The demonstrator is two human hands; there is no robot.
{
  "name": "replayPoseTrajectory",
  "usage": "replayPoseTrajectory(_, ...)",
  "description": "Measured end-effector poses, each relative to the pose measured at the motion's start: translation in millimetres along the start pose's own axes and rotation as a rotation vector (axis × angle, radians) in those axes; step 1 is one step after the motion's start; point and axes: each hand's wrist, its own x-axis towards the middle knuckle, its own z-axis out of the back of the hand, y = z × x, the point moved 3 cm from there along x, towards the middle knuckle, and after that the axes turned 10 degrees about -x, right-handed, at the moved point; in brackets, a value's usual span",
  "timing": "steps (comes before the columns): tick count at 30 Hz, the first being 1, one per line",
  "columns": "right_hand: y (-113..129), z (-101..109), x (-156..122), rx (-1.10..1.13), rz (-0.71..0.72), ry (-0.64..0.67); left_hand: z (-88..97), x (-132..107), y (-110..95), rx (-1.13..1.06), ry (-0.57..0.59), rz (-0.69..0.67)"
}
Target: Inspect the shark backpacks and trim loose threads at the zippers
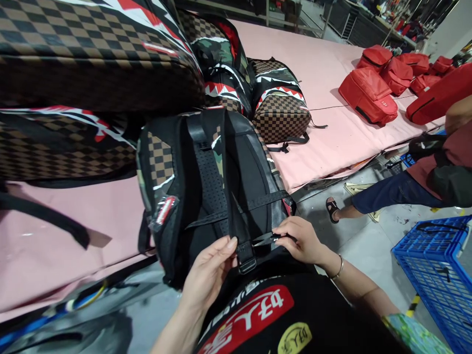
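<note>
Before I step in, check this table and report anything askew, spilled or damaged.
Nothing looks plainly spilled or damaged. The black webbing strap at the left hand shows no visible tear. Only mild disorder: the boxy red backpacks lie jumbled at differing angles on the pink-covered table, rather than in a neat row.

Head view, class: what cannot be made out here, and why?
All in the head view:
Backpack front: turned away from the camera.
Cutting tool handle: partly covered by the right hand.
Red tag lettering: too small, under shiny plastic.
Blue crate, far side: cut off by the right edge.
</note>
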Motion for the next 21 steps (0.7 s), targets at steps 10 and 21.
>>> replayPoseTrajectory(10,3.8,-0.4,8.4,0.006,0.059,0.041,8.5,5.0,4.2,-0.028,0.035,0.055)
replayPoseTrajectory(21,5.5,-2.7,10.8,-0.039,0.031,0.046,0.6,2.7,1.9,0.013,0.040,0.050)
